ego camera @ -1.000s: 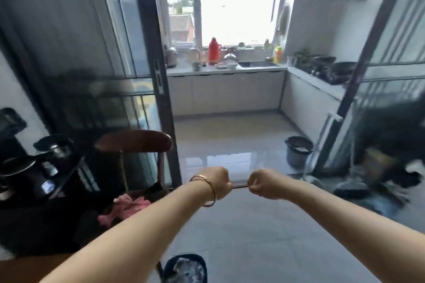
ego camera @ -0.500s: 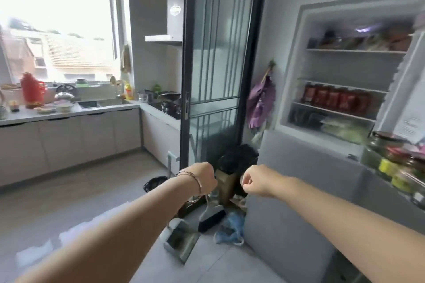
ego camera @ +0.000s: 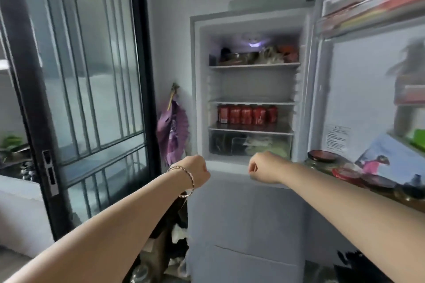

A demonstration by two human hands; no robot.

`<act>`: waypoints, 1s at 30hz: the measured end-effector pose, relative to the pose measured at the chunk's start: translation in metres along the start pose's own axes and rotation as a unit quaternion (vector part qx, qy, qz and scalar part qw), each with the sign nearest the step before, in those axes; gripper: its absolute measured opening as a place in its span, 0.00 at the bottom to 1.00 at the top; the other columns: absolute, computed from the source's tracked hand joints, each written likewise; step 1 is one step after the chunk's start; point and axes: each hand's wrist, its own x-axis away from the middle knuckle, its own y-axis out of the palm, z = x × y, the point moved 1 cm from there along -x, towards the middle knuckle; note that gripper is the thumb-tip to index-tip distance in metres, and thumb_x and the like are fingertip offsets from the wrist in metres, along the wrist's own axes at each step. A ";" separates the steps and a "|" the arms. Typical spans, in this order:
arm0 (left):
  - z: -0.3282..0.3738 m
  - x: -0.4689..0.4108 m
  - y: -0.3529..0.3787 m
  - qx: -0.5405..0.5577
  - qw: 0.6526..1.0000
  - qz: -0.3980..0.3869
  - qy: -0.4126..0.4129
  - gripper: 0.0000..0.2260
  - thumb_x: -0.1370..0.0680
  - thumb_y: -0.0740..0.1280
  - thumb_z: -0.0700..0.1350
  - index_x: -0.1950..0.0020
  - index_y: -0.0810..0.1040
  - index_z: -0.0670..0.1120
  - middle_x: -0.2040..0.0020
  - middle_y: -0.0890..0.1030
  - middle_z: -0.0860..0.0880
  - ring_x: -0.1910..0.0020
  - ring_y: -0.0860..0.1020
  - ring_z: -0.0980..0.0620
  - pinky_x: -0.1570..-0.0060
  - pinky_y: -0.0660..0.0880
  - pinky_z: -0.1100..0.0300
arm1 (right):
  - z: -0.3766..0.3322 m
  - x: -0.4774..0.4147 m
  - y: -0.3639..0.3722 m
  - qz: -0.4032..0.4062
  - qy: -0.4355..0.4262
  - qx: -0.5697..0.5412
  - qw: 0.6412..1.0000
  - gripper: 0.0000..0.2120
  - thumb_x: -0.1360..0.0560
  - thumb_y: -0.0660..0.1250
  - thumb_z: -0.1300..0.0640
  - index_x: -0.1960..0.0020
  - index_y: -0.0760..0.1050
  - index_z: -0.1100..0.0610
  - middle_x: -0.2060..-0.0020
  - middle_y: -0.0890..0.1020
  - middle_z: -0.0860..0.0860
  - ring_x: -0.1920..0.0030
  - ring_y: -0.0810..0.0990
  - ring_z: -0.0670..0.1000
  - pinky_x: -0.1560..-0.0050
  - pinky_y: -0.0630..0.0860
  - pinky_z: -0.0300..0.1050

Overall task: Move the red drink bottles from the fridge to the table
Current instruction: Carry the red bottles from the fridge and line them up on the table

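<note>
An open fridge (ego camera: 247, 190) stands straight ahead. A row of several red drink bottles (ego camera: 247, 114) stands side by side on its third shelf down. My left hand (ego camera: 197, 171), with a bracelet at the wrist, is held out as a fist below and left of that shelf. My right hand (ego camera: 263, 167) is also a fist, in front of the fridge's lower edge, below the bottles. Both fists are empty and apart from the bottles. No table is in view.
The fridge door (ego camera: 368, 99) swings open at the right, its racks holding jars and lids (ego camera: 322, 159). A dark-framed glass sliding door (ego camera: 87, 89) fills the left. A purple fan (ego camera: 172, 131) hangs between them. Clutter lies on the floor by the fridge's left side.
My view has swung right from the kitchen window to face the open fridge. Both fists stay held out in front and have drawn farther apart.
</note>
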 end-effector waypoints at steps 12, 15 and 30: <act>0.022 -0.245 0.026 0.054 0.994 0.016 0.094 0.10 0.24 0.59 0.42 0.56 0.80 0.46 0.56 0.83 0.46 0.55 0.82 0.45 0.52 0.80 0.52 | 0.073 -0.191 -0.007 0.073 0.083 0.003 0.994 0.11 0.24 0.58 0.59 0.65 0.73 0.53 0.58 0.80 0.53 0.55 0.77 0.55 0.59 0.70 0.43; 0.027 -0.302 0.042 0.062 0.992 0.031 0.102 0.09 0.24 0.59 0.44 0.60 0.79 0.48 0.58 0.83 0.48 0.57 0.82 0.46 0.53 0.80 0.53 | 0.105 -0.254 -0.002 0.094 0.103 -0.039 0.989 0.11 0.26 0.62 0.58 0.66 0.75 0.50 0.56 0.82 0.50 0.53 0.80 0.54 0.55 0.76 0.44; 0.065 -0.526 0.084 0.092 0.990 0.042 0.099 0.10 0.23 0.60 0.46 0.57 0.80 0.54 0.58 0.83 0.56 0.59 0.81 0.53 0.54 0.79 0.54 | 0.262 -0.549 -0.006 0.254 0.210 -0.402 0.854 0.42 0.31 0.74 0.57 0.26 0.53 0.61 0.31 0.67 0.59 0.32 0.69 0.58 0.32 0.66 0.49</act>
